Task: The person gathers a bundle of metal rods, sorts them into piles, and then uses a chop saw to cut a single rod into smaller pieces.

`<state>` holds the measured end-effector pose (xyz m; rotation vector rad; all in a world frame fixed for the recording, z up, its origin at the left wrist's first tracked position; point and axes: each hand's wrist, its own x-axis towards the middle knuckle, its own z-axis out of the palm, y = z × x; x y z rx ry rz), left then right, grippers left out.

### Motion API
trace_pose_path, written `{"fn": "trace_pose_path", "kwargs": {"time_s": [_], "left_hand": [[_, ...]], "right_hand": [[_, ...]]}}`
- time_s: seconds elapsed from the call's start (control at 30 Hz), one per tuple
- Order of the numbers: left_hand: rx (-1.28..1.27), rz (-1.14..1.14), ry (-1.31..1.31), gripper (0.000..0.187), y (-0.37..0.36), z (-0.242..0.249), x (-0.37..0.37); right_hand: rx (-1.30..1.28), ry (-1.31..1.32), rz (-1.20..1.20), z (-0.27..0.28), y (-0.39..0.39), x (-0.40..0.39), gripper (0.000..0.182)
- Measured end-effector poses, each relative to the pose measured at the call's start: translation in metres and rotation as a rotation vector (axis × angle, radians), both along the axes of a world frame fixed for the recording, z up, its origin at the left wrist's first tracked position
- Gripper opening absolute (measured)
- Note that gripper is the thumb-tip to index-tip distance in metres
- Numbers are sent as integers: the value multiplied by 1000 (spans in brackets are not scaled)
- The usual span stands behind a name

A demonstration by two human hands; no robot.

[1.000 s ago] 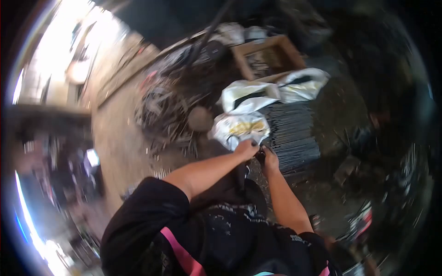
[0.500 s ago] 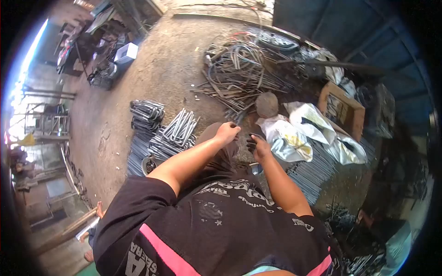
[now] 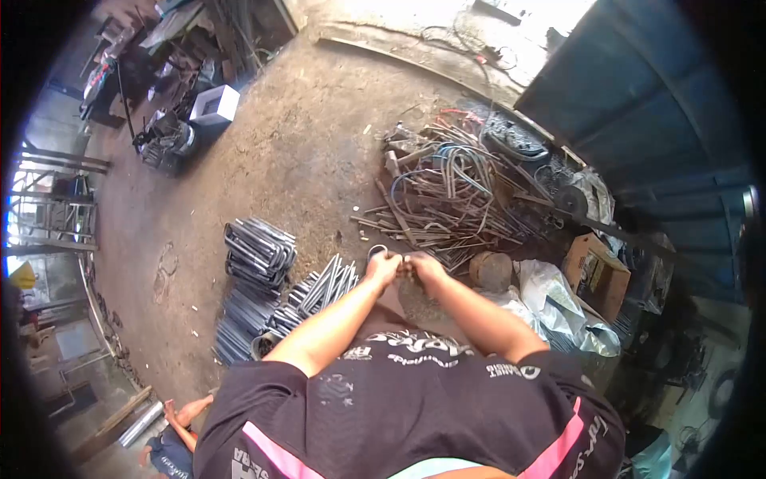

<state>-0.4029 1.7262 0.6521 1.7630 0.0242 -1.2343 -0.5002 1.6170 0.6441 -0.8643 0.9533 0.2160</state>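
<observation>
My left hand is closed, its fingers curled at chest front. A thin curved metal piece shows like a loop at its top; the rest is hidden in the grip. Close against it, my right hand is curled too, and the fingertips of both hands meet or nearly meet. What lies between the right fingers is too small to make out. Left of my hands are bent U-shaped metal rods in a pile, with a darker stack of bent rods beyond them.
Tangled scrap rods and hoses lie ahead. To the right are a round block, white sacks and a cardboard box. Straight rods lie at left, near a person. A white box stands farther off.
My hands, apart before, have come together. The curved metal piece now shows at my left hand. The view has shifted, so the floor piles appear lower in it.
</observation>
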Motion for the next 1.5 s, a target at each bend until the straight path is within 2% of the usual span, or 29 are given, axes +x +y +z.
{"fn": "trace_pose_path", "kwargs": {"time_s": [0.03, 0.07, 0.13, 0.27, 0.33, 0.4, 0.47, 0.5, 0.53, 0.57, 0.6, 0.67, 0.73, 0.77, 0.87, 1.0, 1.13, 1.17, 1.3, 1.43, 1.5], "left_hand": [[-80, 108, 83, 21, 0, -21, 31], [-72, 123, 75, 21, -2, -9, 61], [-26, 176, 6, 18, -15, 23, 126], [-136, 338, 4, 14, -49, 30, 248], [-152, 360, -44, 14, -79, 58, 305], [-242, 414, -47, 16, -111, 69, 365], [-265, 366, -103, 19, -139, 58, 426], [-255, 328, -91, 20, -157, 61, 458], [-245, 308, -82, 21, -177, 66, 488], [-273, 293, -85, 23, -195, 68, 519], [-300, 306, -79, 22, -216, 64, 551], [-212, 339, -121, 22, -262, 57, 611], [-340, 309, -22, 18, -306, 73, 668], [-367, 351, -24, 16, -338, 88, 692], [-471, 302, -42, 15, -428, 122, 771], [-603, 145, 2, 15, -558, 147, 851], [-658, -55, 5, 20, -689, 135, 921], [-629, -112, 72, 23, -722, 135, 933], [-581, -330, 161, 27, -835, 150, 953], [-566, -534, 220, 30, -941, 177, 944], [-563, -640, 163, 29, -998, 173, 936]], "right_hand": [[80, 8, -32, 8, -7, 37, 17], [155, 1, -65, 16, -14, 75, 16], [148, -37, -68, 31, -30, 147, 16], [178, -140, -5, 45, -69, 281, 24], [143, -223, -1, 52, -95, 344, 16], [173, -258, -28, 56, -124, 399, 16], [208, -394, -16, 53, -159, 457, 29], [186, -365, 15, 51, -182, 486, 30], [-47, -427, 135, 52, -206, 512, 29], [227, -315, 87, 59, -230, 542, 26], [192, -427, 129, 32, -253, 575, 27], [-141, -428, 324, 31, -305, 636, 25], [135, -238, 164, 88, -350, 690, 25], [162, -326, 150, 102, -375, 714, 27], [70, -372, 49, 148, -454, 782, 29], [-30, -448, -122, 168, -567, 846, 29], [-114, -482, -332, 161, -675, 896, 30], [-94, -430, -423, 162, -700, 903, 28], [-125, -397, -623, 161, -785, 910, 23], [-149, -356, -807, 192, -863, 886, 22], [-159, -413, -880, 185, -907, 876, 22]]}}
